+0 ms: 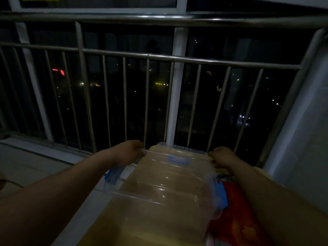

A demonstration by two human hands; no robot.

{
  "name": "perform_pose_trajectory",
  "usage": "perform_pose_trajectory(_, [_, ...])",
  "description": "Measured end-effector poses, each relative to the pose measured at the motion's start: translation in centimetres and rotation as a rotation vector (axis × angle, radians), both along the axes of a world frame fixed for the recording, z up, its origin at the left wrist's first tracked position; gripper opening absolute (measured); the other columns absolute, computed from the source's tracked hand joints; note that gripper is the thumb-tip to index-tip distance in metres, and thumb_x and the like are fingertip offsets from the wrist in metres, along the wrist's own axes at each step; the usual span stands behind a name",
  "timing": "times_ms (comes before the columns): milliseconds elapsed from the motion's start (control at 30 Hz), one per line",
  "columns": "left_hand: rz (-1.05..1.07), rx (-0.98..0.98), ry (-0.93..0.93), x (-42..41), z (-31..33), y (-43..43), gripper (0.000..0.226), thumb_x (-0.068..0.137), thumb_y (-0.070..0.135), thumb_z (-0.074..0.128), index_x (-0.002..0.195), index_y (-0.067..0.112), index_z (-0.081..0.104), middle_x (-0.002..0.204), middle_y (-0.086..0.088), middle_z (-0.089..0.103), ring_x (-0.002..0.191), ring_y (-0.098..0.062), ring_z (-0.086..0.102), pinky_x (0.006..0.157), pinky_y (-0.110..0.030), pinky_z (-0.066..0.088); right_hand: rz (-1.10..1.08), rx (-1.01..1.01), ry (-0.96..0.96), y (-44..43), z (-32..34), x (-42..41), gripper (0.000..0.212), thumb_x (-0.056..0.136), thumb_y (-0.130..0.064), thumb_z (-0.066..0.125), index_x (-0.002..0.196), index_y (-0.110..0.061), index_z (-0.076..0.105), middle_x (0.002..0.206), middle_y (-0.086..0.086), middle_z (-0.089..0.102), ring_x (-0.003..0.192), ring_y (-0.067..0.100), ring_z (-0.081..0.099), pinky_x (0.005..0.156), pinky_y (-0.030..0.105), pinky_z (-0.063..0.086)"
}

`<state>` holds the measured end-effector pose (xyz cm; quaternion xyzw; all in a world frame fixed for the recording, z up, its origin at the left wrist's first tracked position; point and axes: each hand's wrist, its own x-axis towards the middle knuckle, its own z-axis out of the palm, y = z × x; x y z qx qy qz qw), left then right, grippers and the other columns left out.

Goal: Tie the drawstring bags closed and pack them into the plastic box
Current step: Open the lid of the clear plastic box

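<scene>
Gripping the clear plastic box (165, 183) at its two far corners, the person has both arms stretched fwd in a very dim, night-time scene. The L hand (129, 151) sits on the far-left corner, fingers curled over the rim & knuckles up. The R hand (224, 155) does the same on the far-right corner, fingers curled round the edge. Both hands clamp the plastic; neither is spread.

The box is see-through w/ raised ribs catching highlights. Whether this is the lid or the body can't be told in the dark. A blue latch (178, 159) shows at the middle of the far edge, btwn the hands. Another blue clip (113, 174) is on the left side under the L wrist, & a third blue piece (221, 194) is on the right side. The box lies over a tan surface (95, 228), which also shows through the plastic.

A red bag (236, 219) w/ orange-ish print lies just beside the box's right side, partly under the R forearm; its top & any cord aren't visible.

Beyond the hands stands a metal railing (147, 58) w/ upright bars, dark glass behind it dotted w/ city lights. At right is a pale wall (301, 139); at left, a light floor (35, 166).
</scene>
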<state>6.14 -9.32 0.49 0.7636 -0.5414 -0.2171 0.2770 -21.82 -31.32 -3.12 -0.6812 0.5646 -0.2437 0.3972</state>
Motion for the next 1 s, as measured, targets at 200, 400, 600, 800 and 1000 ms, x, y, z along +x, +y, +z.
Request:
perform_pose_trajectory(200, [0.089, -0.051, 0.016, 0.7, -1.1, 0.9, 0.010, 0.099, 0.010, 0.063, 0.102, 0.018, 0.069, 0.103, -0.013, 0.071, 0.101, -0.035, 0.069, 0.092, -0.045, 0.057, 0.085, -0.082, -0.012, 8.4, 3.1, -2.2, 0.034, 0.103, -0.029, 0.057, 0.092, 0.002, 0.065, 0.084, 0.014, 0.065, 0.067, 0.023, 0.062, 0.059, 0.035, 0.052])
perform_pose_trajectory(400, [0.393, -0.044, -0.088, 1.4, -1.1, 4.3, 0.018, 0.103, 0.013, 0.055, 0.113, 0.005, 0.066, 0.106, -0.016, 0.066, 0.097, -0.032, 0.064, 0.087, -0.043, 0.055, 0.171, -0.119, 0.131, 13.1, 4.0, -2.6, 0.048, 0.100, -0.037, 0.061, 0.102, 0.010, 0.070, 0.093, 0.026, 0.070, 0.077, 0.029, 0.065, 0.067, 0.033, 0.047])
perform_pose_trajectory(600, [0.456, 0.043, -0.118, -1.6, -0.8, 7.3, 0.019, 0.099, 0.009, 0.059, 0.113, -0.003, 0.063, 0.112, -0.021, 0.068, 0.102, -0.036, 0.068, 0.080, -0.038, 0.056, 0.189, -0.080, 0.045, 16.8, 4.1, -1.2, 0.018, 0.101, -0.025, 0.060, 0.118, -0.020, 0.059, 0.097, 0.005, 0.061, 0.073, 0.017, 0.064, 0.055, 0.025, 0.047])
perform_pose_trajectory(800, [0.267, -0.043, 0.157, -4.2, -1.4, 10.0, 0.034, 0.102, 0.031, 0.059, 0.082, 0.004, 0.059, 0.066, -0.014, 0.061, 0.056, -0.027, 0.059, 0.058, -0.039, 0.053, 0.175, 0.017, -0.039, 18.7, 1.9, -0.1, 0.062, 0.104, -0.025, 0.055, 0.158, -0.024, 0.025, 0.111, 0.014, 0.065, 0.083, 0.026, 0.068, 0.051, 0.026, 0.050])
perform_pose_trajectory(1000, [0.139, -0.031, -0.001, -5.1, -1.8, 12.0, 0.043, 0.099, 0.034, 0.059, 0.065, 0.008, 0.063, 0.051, -0.007, 0.059, 0.048, -0.021, 0.059, 0.060, -0.034, 0.053, 0.186, -0.003, -0.150, 19.2, 1.2, -1.4, 0.048, 0.102, -0.037, 0.055, 0.148, -0.026, 0.044, 0.130, 0.008, 0.062, 0.097, 0.023, 0.068, 0.063, 0.030, 0.058])
